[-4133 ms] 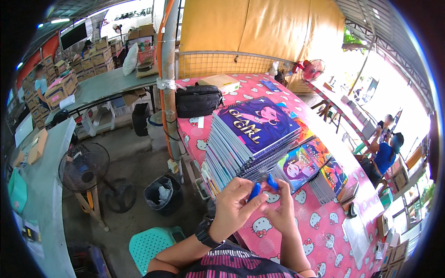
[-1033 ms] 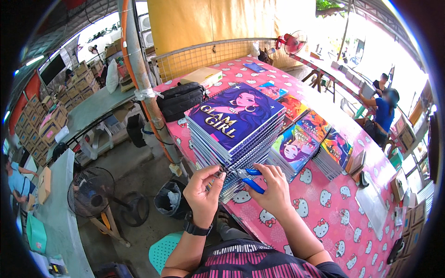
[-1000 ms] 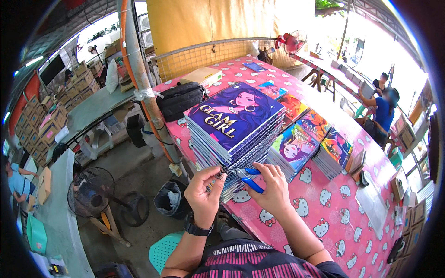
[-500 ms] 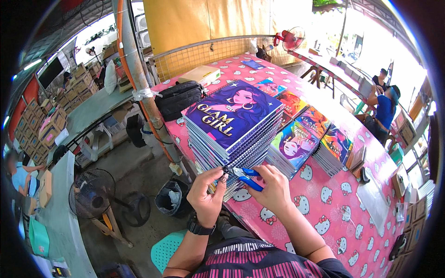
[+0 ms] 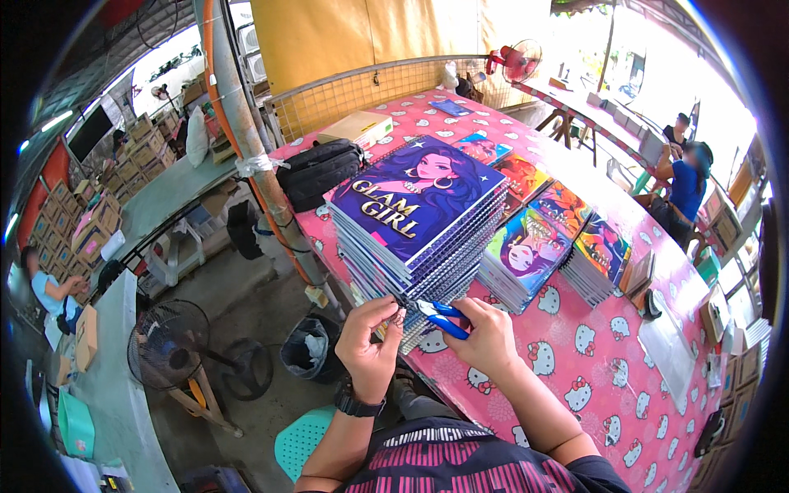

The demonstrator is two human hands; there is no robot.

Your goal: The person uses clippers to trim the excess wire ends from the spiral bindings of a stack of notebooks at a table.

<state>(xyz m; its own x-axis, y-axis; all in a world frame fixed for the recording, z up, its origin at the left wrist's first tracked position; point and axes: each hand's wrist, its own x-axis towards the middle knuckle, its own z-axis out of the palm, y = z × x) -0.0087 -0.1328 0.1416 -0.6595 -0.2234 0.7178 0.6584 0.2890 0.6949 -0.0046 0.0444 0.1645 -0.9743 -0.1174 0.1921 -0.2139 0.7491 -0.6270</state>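
Blue-handled pliers, handles slightly spread, sit in the right hand; the left hand pinches dark wire near their tips. I'd hold that pinch steady, beside the notebook stack at the near edge of the table.

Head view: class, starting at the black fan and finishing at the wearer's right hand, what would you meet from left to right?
Black fan → black waste bin → left hand → blue-handled pliers → right hand.
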